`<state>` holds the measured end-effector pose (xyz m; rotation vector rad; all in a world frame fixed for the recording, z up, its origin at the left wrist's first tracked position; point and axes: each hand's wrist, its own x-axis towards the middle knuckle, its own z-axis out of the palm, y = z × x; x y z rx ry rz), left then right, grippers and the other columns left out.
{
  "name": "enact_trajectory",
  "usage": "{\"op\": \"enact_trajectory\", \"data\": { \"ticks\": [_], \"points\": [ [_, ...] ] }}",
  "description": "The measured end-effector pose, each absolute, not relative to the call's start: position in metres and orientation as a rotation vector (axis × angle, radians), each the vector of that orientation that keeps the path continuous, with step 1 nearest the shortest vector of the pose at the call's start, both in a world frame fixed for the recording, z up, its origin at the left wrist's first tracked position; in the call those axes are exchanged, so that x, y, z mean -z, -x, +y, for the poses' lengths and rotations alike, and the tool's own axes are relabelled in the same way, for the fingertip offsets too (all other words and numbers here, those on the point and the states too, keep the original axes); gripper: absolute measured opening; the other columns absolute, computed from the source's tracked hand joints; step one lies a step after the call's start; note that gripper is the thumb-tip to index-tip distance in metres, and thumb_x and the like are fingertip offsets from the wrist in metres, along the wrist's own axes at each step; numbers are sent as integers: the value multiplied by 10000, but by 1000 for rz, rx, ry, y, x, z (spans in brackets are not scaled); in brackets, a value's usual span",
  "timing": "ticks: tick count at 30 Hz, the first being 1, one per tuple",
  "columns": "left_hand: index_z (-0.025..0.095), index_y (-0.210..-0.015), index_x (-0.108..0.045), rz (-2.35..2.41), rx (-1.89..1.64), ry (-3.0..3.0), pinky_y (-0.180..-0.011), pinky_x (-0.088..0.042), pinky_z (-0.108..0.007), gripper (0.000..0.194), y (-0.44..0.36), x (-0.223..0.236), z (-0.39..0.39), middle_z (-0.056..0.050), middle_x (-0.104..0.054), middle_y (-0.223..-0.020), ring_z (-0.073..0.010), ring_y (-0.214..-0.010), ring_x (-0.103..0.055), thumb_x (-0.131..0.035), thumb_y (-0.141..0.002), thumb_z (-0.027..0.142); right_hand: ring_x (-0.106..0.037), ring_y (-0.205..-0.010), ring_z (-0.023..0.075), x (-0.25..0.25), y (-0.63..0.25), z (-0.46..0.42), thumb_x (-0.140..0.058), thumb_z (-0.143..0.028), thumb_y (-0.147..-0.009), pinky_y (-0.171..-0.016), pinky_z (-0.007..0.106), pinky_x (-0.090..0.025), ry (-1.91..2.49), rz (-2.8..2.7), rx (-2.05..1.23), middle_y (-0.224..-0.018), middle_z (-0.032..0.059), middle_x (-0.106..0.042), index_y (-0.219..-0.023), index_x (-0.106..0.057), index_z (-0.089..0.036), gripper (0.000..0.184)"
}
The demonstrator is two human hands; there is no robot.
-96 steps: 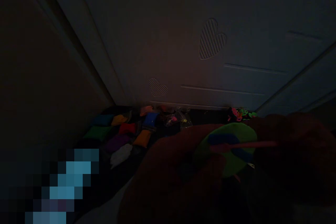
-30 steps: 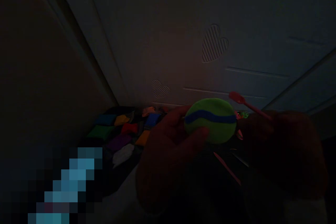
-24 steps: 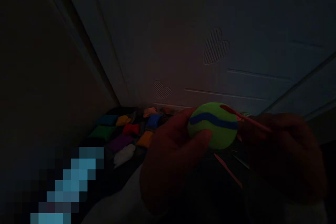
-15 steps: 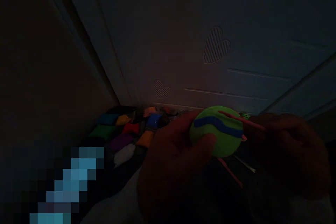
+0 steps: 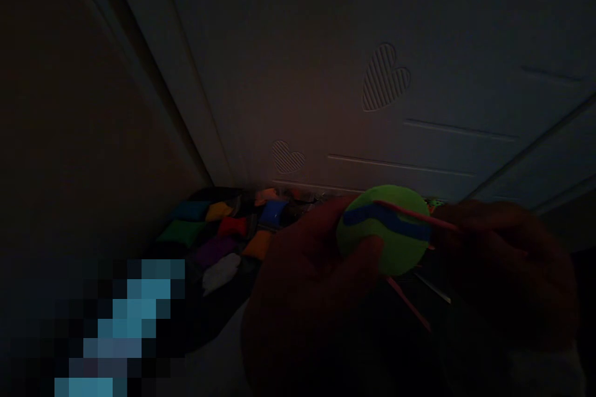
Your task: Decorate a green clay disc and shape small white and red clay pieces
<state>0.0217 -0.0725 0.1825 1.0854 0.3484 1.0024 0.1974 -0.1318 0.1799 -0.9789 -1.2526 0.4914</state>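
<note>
In dim light, my left hand (image 5: 311, 279) pinches a round, light-green clay disc (image 5: 405, 253) at its left side, thumb on the face. A wavy dark-blue clay strip (image 5: 388, 221) crosses the disc. My right hand (image 5: 516, 273) grips a thin pink modelling tool (image 5: 433, 219), its tip resting at the upper edge of the blue strip. Beneath the disc lie another pink tool (image 5: 410, 304) and a thin pale stick (image 5: 433, 288), both partly hidden.
Several packets of coloured clay lie at left, including a green packet (image 5: 181, 232), a red packet (image 5: 233, 226) and a white lump (image 5: 222, 273). Behind stands a pale panel (image 5: 302, 74) with embossed hearts. A pixelated blue patch (image 5: 139, 304) covers the lower left.
The pink tool's tip has moved left and slightly down across the disc to the blue strip, and my right hand has shifted slightly left with it. My left hand stays nearly still.
</note>
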Motion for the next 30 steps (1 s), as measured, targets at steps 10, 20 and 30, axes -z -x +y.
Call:
{"op": "enact_trajectory", "data": {
  "ticks": [10, 20, 30],
  "points": [
    [313, -947, -715, 346, -1004, -1014, -762, -495, -51, 260, -23, -186, -76, 105, -730, -913, -28, -855, -662, -626, -824, 102, -570, -711, 142, -178, -196, -132, -627, -269, -839, -641, 287, -459, 950, -1273, -525, -748, -5, -633, -891, -696, -279, 87],
    [256, -980, -704, 384, -997, -1011, -764, -541, -117, 227, -22, -189, -76, 55, -738, -925, -86, -852, -688, -654, -803, 122, -566, -721, 150, -176, -196, -130, -621, -272, -839, -631, 280, -465, 965, -1254, -520, -739, -2, -626, -880, -696, -293, 88],
    [257, -933, -713, 423, -1035, -993, -732, -545, -116, 210, -24, -189, -75, 65, -745, -900, -93, -841, -696, -667, -784, 117, -540, -703, 163, -176, -197, -130, -618, -267, -838, -627, 309, -437, 952, -1243, -553, -740, 4, -608, -885, -696, -298, 97]
  ]
}}
